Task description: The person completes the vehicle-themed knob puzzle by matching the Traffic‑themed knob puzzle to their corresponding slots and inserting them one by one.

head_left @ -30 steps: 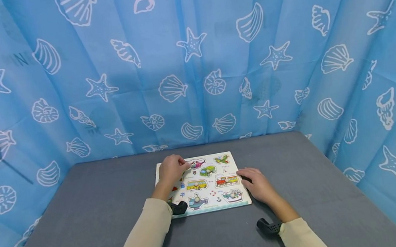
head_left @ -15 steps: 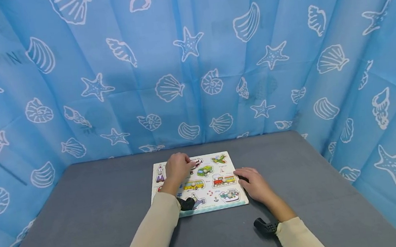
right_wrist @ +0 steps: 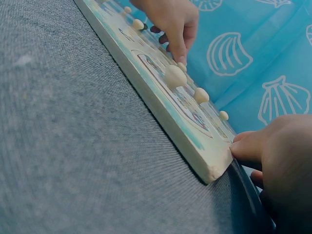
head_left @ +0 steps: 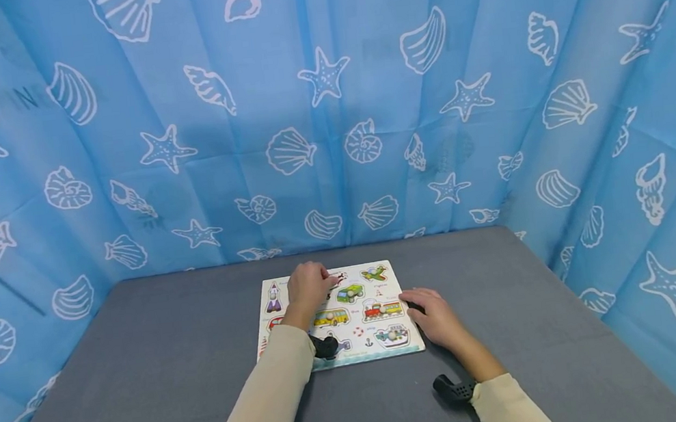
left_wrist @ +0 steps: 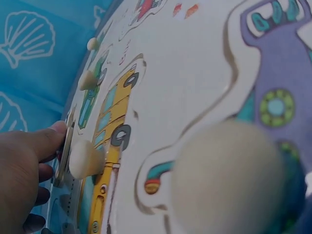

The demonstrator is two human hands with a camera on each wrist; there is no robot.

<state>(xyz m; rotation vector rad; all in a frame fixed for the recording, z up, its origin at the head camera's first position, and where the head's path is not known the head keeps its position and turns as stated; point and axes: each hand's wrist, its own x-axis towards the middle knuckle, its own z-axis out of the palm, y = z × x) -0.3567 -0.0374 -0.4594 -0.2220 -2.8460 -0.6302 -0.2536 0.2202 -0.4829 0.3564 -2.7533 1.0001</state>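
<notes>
A white wooden peg puzzle board [head_left: 390,353] lies on the grey table, printed with vehicles. My left hand [head_left: 307,286] reaches over its upper middle. In the left wrist view, the thumb and fingers pinch a thin puzzle piece [left_wrist: 65,153], tilted on edge by the bus piece; its face is mostly hidden. The head view shows dark red marks of the helicopter spot [head_left: 340,279] beside the fingertips. My right hand [head_left: 437,314] rests against the board's right edge, its fingertips touching the side near a corner in the right wrist view.
Round wooden knobs stand up from the seated pieces, such as the bus [head_left: 330,317], train [head_left: 382,309], truck [head_left: 350,293], rocket [head_left: 273,297], plane [head_left: 374,273] and ship [head_left: 392,335]. A blue shell-print curtain [head_left: 330,136] hangs behind the table [head_left: 176,379].
My left hand has shifted slightly right over the board, and the pink helicopter seen earlier beside the fingers no longer shows flat there. The right hand stays at the board's edge.
</notes>
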